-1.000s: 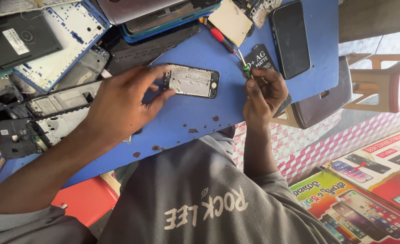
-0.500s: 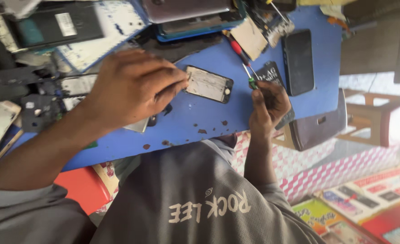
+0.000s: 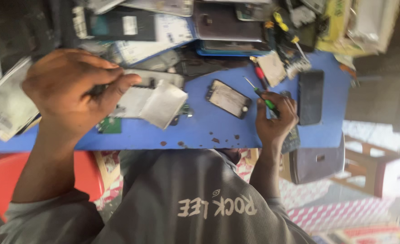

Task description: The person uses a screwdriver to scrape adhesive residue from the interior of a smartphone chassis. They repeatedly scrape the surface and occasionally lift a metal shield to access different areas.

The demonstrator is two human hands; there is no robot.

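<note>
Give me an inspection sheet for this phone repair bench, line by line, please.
Surface: blue tabletop, dark spots near the front edge.
Job's things: opened phone lying flat; green-handled screwdriver, tip beside it.
Clutter: white sheet, red-handled screwdriver, dark phone, stacked parts along the far edge.
Hands: left hand curled over the parts, what it pinches unclear; right hand gripping the green-handled screwdriver.
Cables: nothing seen.
Surroundings: red seat at left, wooden stool at right.
</note>
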